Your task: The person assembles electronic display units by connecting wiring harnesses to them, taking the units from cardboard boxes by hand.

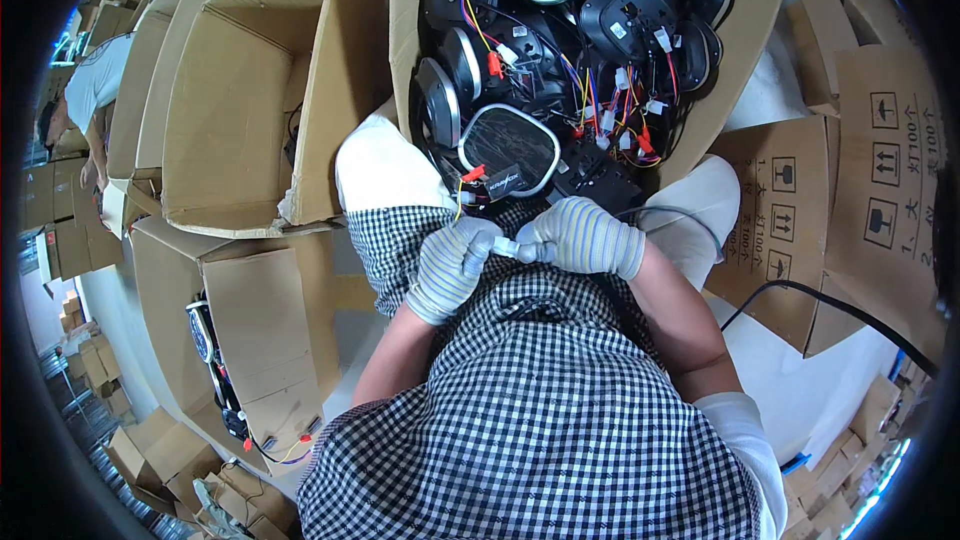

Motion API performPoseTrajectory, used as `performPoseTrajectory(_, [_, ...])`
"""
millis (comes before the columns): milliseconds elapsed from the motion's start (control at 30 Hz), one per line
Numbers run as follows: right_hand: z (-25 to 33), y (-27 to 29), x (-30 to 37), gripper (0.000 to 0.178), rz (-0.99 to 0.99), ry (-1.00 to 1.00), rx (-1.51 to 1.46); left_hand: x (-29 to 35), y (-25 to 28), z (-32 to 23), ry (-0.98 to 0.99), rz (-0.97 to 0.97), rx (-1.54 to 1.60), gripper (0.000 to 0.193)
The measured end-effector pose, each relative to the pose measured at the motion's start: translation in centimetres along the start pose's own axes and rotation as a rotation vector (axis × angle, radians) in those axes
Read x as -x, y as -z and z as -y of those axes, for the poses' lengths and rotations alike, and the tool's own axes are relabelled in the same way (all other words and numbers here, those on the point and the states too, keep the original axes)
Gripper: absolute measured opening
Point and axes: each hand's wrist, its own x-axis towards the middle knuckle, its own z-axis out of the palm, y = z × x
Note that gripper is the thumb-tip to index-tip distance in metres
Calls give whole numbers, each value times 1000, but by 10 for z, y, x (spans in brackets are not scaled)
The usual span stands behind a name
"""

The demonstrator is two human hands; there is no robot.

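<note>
Both hands meet over my lap in grey-and-yellow striped gloves. My left hand (455, 268) pinches one end of a small white plug connector (505, 248); a yellow wire runs up from beside it to a red connector (473, 174). My right hand (590, 238) has its fingers closed on the connector's other end. Right in front of the hands stands a cardboard box (735, 65) full of black units with silver-rimmed faces. One such unit (510, 148) lies nearest my hands, with coloured wires and white and red plugs tangled beside it.
On the left stand an open tall carton (235, 105) and a lower carton (262, 300), with a wired unit (203, 335) by its side. Printed cartons (770, 225) stand at the right. A black cable (830, 302) runs across there. Another person (97, 80) bends at the far left.
</note>
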Motion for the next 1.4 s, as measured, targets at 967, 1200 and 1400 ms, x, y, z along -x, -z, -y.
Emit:
performPoseTrajectory(967, [5,-46,8,21,-256,57,-93,11,-11,11,91,329,-28,31])
performPoseTrajectory(1200, [0,-39,23,45,-215,48,-14,21,-13,-7,0,138,-99,31])
performPoseTrajectory(1400, [9,-25,3,40,-243,167,330,16,-8,-10,274,188,-232,22])
